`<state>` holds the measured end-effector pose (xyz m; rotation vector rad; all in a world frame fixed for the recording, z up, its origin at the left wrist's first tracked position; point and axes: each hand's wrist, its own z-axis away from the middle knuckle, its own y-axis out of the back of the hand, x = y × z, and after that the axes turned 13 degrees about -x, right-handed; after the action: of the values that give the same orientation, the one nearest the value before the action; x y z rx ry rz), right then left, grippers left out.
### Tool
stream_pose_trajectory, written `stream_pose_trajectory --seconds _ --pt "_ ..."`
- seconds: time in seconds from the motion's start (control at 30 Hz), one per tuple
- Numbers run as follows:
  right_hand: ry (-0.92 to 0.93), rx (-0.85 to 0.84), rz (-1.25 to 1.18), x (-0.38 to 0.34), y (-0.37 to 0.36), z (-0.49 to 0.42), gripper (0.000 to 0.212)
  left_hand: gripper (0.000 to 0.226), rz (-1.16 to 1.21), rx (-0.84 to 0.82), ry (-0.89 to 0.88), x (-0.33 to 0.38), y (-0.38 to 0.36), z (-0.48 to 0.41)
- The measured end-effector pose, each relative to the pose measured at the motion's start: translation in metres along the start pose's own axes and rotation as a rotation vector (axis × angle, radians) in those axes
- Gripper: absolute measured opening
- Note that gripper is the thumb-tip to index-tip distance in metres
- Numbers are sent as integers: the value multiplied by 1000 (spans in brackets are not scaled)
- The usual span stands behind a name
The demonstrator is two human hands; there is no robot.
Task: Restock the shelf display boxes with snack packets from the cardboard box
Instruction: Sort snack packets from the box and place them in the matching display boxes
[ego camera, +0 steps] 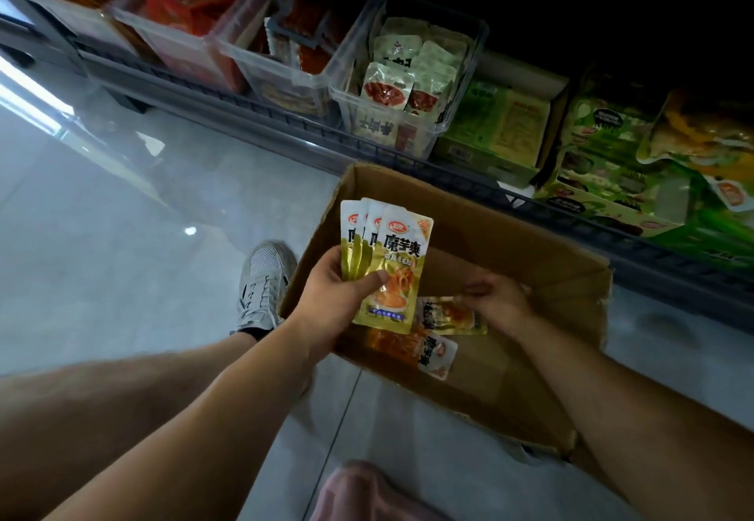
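Note:
An open cardboard box (526,259) sits on the floor in front of the low shelf. My left hand (330,296) grips a fanned stack of several yellow-green snack packets (402,251) above the box's left side, thumb across the front one. My right hand (495,300) is down inside the box and pinches another yellow packet (442,316) by its end. An orange packet (412,347) lies on the box's bottom just below it. Clear plastic display boxes (469,83) stand on the shelf behind, one with white and red packets.
Green cardboard display cartons (502,128) and green snack bags (636,161) fill the shelf at right. Other clear bins (179,26) of red packets stand at left. A dark shelf rail (285,120) runs along the front. My grey shoe (263,283) rests on the pale tile floor left of the box.

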<state>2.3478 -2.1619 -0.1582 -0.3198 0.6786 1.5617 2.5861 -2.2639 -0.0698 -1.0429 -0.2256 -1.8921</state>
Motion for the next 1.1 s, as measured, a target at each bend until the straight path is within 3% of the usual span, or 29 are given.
stream_pose_trajectory --seconds 0.23,0.4,0.5,0.7,0.93,1.1 --pt "-72 121 622 34 -18 -38 48 40 16 11 31 0 1 -5" --pt "-81 144 792 37 -19 -35 43 40 35 34 50 1 2 -7" --pt "-94 60 541 38 -17 -36 26 38 32 40 51 1 2 -7" --pt "-52 -8 -45 3 3 -3 34 40 29 53 32 4 3 -5" --pt "91 -109 -474 -58 31 74 36 43 51 32 -18 23 -7 11" --pt "295 -185 -602 -86 44 134 42 40 89 -58 -64 37 -38 29"
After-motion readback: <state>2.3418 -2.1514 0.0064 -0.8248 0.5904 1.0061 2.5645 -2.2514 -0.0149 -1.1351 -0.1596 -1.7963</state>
